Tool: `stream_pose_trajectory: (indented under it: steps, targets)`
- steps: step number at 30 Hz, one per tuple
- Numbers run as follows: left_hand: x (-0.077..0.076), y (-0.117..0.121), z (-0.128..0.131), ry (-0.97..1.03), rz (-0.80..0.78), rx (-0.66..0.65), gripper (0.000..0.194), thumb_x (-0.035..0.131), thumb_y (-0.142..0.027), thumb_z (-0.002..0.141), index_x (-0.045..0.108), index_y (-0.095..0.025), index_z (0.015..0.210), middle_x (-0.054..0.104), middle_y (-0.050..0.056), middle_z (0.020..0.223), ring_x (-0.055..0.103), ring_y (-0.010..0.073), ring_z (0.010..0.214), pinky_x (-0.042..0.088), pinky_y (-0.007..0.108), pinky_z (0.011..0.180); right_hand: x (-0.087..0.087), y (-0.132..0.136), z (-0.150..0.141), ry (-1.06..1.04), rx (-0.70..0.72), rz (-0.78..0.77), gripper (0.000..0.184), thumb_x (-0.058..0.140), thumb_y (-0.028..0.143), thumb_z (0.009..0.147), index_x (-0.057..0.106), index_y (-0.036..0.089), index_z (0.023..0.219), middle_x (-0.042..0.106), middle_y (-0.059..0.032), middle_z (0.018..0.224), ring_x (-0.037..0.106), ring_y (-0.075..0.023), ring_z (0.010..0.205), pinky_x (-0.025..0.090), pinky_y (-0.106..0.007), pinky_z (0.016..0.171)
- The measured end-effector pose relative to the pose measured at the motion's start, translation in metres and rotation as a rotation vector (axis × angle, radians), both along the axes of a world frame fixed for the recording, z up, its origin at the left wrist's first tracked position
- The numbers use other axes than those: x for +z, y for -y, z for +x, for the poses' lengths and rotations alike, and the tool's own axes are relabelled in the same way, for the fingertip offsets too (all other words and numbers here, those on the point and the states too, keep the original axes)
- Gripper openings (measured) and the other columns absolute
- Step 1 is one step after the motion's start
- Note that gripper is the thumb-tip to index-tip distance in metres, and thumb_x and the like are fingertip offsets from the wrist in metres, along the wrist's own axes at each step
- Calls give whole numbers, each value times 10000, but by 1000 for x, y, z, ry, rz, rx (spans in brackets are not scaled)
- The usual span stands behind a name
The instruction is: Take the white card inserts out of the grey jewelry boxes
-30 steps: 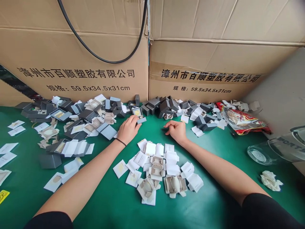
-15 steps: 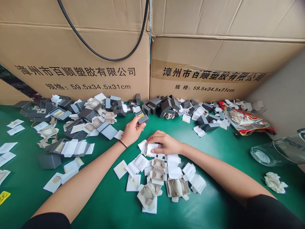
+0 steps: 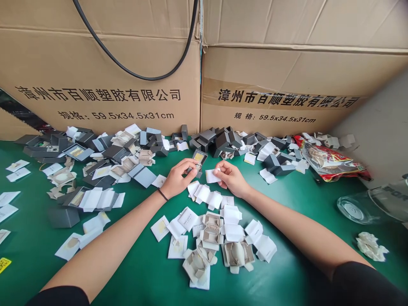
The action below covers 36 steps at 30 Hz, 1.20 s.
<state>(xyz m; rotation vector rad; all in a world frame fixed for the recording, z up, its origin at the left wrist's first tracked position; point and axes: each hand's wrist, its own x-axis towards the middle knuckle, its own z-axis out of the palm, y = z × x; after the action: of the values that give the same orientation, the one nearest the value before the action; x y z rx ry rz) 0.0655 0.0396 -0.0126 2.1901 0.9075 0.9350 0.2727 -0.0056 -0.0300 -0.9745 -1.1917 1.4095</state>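
My left hand (image 3: 180,176) grips a small dark grey box (image 3: 200,158), tilted so its open inside with a yellowish patch faces me. Just right of it, my right hand (image 3: 231,178) pinches a small white card (image 3: 213,176) between thumb and fingers. The card and the box are apart. Below the hands lie folded white paper inserts (image 3: 204,193) in a row. Closer to me are white cards (image 3: 188,218) with print and grey-beige cardboard inserts (image 3: 238,251), spread over the green table (image 3: 134,263).
Heaps of dark grey boxes (image 3: 116,153) and white inserts line the back, against large brown cartons (image 3: 105,63). A black cable (image 3: 143,77) hangs before them. At right are a red snack bag (image 3: 331,163), a clear plastic cup (image 3: 366,206) and crumpled tissue (image 3: 372,246).
My right hand has risen from the white paper pile with a white card in its fingers. My left hand has shifted slightly right and turned the small box more upright.
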Motion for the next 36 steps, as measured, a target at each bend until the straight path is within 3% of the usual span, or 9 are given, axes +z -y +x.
stream_pose_trajectory:
  steps: [5, 9, 13, 18, 23, 28, 36]
  targets:
    - [-3, 9, 8, -93, 29, -69, 234, 451, -309, 871, 625, -219, 999, 606, 58, 1185, 533, 201, 1135, 431, 366, 987, -2, 3, -4, 63, -67, 84, 314, 674, 430, 713, 486, 206, 828, 517, 63, 592, 460, -70, 474, 386, -189, 408]
    - [-2, 19, 15, -118, 24, -120, 245, 438, -364, 878, 629, -215, 908, 650, 50, 1050, 571, 197, 1047, 460, 326, 914, -5, 5, -7, 195, -174, 200, 265, 660, 400, 731, 495, 203, 794, 513, 35, 684, 470, -83, 592, 413, -213, 520]
    - [1, 22, 18, -118, -28, -7, 269, 464, -427, 859, 564, -206, 976, 642, 43, 953, 610, 174, 873, 495, 286, 768, -4, 7, -7, 185, -96, 182, 246, 614, 407, 774, 474, 205, 791, 457, 65, 586, 426, -73, 499, 360, -214, 481]
    - [-1, 20, 18, -81, -13, -36, 213, 484, -385, 858, 589, -204, 895, 630, 48, 995, 598, 166, 921, 479, 270, 807, 1, 8, -6, 154, 10, 153, 286, 613, 440, 770, 463, 200, 813, 437, 87, 513, 428, -70, 430, 316, -203, 444]
    - [-5, 18, 17, -19, 28, 1, 131, 554, -301, 817, 610, -188, 848, 639, 56, 965, 590, 179, 950, 467, 303, 862, 5, 8, -6, 216, -40, 177, 307, 610, 468, 763, 533, 176, 817, 464, 64, 544, 423, -61, 434, 332, -203, 441]
    - [-5, 16, 16, -26, 0, -66, 202, 576, -358, 807, 643, -183, 884, 665, 55, 907, 597, 178, 896, 480, 294, 811, -1, 7, -6, 339, -64, 212, 299, 606, 461, 764, 594, 163, 789, 534, 13, 679, 475, -77, 526, 393, -214, 484]
    - [-7, 15, 16, -31, -31, -33, 231, 525, -362, 845, 654, -173, 872, 666, 58, 912, 588, 182, 906, 464, 305, 828, -3, 8, -5, 321, -155, 192, 292, 606, 454, 774, 605, 166, 818, 519, 31, 587, 480, -82, 495, 389, -210, 472]
